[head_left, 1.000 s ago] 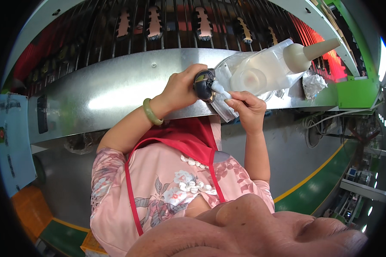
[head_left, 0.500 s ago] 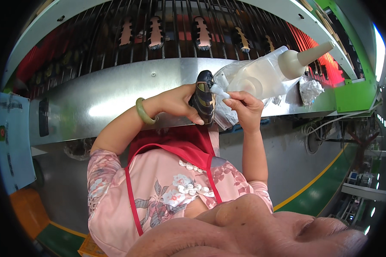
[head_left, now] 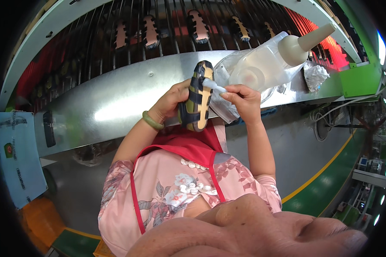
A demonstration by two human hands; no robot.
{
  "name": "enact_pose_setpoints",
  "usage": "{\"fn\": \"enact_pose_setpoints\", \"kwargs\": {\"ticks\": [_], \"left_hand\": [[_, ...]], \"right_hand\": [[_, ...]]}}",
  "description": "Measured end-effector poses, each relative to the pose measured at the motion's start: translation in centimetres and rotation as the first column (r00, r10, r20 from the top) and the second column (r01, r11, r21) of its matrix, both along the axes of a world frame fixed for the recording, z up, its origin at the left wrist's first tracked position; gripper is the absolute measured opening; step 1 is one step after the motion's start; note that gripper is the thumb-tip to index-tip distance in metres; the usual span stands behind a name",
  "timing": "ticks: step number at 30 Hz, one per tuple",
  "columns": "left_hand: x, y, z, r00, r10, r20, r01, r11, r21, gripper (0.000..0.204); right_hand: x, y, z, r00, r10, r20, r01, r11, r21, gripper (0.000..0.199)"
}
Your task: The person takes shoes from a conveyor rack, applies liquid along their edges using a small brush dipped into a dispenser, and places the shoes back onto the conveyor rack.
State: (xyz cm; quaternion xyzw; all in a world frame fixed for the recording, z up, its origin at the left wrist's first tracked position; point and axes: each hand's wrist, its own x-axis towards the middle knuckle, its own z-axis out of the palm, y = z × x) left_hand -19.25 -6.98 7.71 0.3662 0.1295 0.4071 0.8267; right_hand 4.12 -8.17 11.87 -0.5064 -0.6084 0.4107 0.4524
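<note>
My left hand grips a strappy sandal upper on a last, held upright above the metal ledge's near edge. Its tan underside faces up and right, with dark strap ends folded over the rim. Between the thumb and fingers of my right hand is a small white brush-like applicator; its exact kind is unclear. The applicator's pale tip touches the upper part of the underside. Just beyond my right hand, a translucent squeeze bottle with a beige nozzle lies tilted on clear plastic wrapping.
A shiny metal ledge runs in front of me. Beyond it, several sandals, one a pink-soled sandal, rest on a rack of dark rods. Crumpled white plastic lies at right near a green frame. A pale blue box stands left.
My left hand has turned the sandal so its tan underside shows more fully, and moved slightly left. The applicator's tip now lies over that underside, still in my right hand.
</note>
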Motion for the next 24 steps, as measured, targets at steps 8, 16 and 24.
{"fn": "enact_pose_setpoints", "kwargs": {"ticks": [8, 16, 24], "left_hand": [[0.2, -0.8, -1.0, 0.983, 0.144, 0.110, -0.121, 0.973, -0.197, 0.056], [-1.3, -0.4, 0.7, 0.934, 0.356, -0.026, -0.356, 0.934, 0.013, 0.064], [-1.0, -0.6, 1.7, 0.913, 0.387, -0.129, -0.376, 0.921, 0.103, 0.065]], "right_hand": [[-2.2, -0.5, 0.2, 0.991, -0.117, 0.060, 0.121, 0.991, -0.065, 0.015], [-3.9, -3.7, -1.0, 0.996, -0.078, -0.049, 0.070, 0.987, -0.147, 0.014], [-4.6, -2.7, -0.2, 0.973, -0.068, -0.219, 0.045, 0.993, -0.107, 0.014]]}}
